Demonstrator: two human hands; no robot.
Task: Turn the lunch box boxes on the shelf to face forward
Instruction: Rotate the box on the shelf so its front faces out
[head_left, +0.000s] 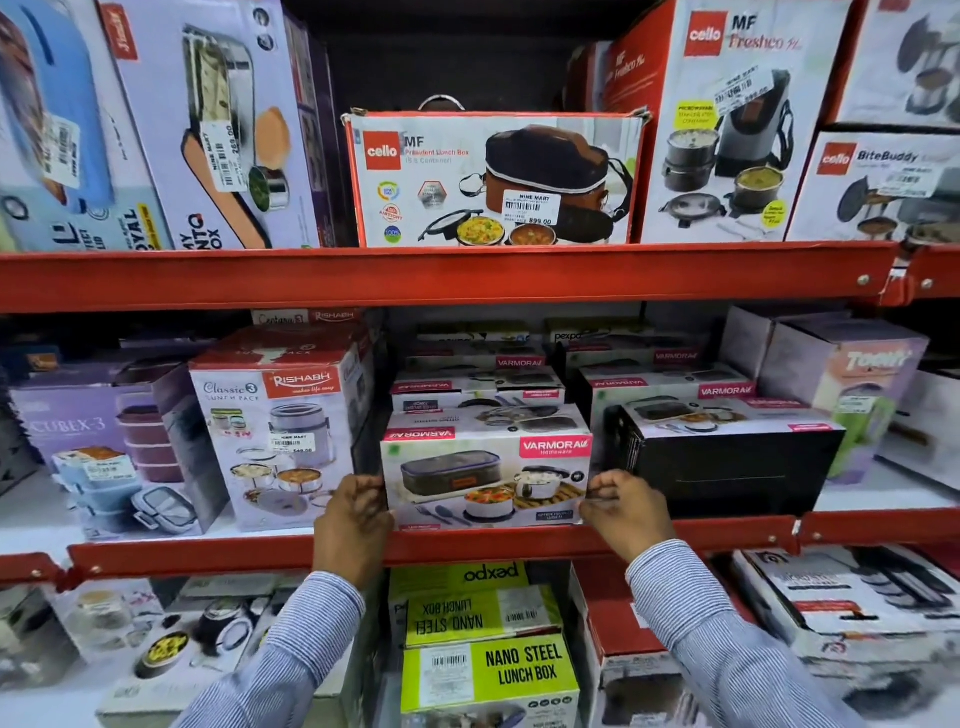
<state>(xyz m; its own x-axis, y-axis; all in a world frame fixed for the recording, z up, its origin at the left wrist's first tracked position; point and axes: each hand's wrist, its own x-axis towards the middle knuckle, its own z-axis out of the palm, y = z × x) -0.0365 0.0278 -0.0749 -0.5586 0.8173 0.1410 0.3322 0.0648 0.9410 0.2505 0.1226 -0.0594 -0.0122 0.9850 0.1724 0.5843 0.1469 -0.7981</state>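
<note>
A white Varmora lunch box box (485, 480) stands at the front of the middle shelf, its picture side facing me. My left hand (353, 519) grips its left edge and my right hand (626, 512) grips its right edge. More Varmora boxes (478, 389) are stacked behind and above it. To its right, another Varmora box (727, 462) shows a plain black side to the front. A Rishabh Classic 3 box (275, 431) stands to the left, turned slightly.
The red shelf rail (467, 545) runs under the held box. On the upper shelf are a Cello President box (493, 179) and other boxes. Below sit green Nano Steel lunch boxes (488, 670). A Cubex-3 box (104, 447) stands far left.
</note>
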